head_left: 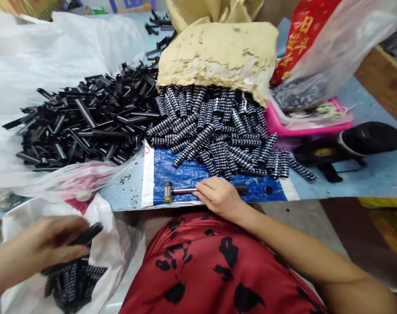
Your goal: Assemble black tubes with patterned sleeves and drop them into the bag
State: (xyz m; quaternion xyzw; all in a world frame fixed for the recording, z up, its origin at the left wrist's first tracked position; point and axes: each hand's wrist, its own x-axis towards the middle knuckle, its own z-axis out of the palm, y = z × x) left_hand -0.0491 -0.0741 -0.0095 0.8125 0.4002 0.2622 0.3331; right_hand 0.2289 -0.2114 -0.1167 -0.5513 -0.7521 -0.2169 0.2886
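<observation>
My left hand (51,244) is closed around a black plastic piece (87,234), over an opened white bag (106,244). Inside that bag lie dark pieces and patterned black-and-white cylinders (69,281). My right hand (219,196) has its fingers on the shaft of a small hammer (183,190), which lies at the table's front edge on a blue sheet (172,168). The hammer's head points left and its black grip sticks out to the right. Just beyond it is a heap of black tubes with white dot-like patterns (218,135).
Loose black plastic parts (90,117) form a large pile at the left, on clear plastic sheeting (64,43). A worn yellowish cushion (218,52) sits behind the tubes. To the right are a pink tray (303,128) and a black clamp-like device (348,144).
</observation>
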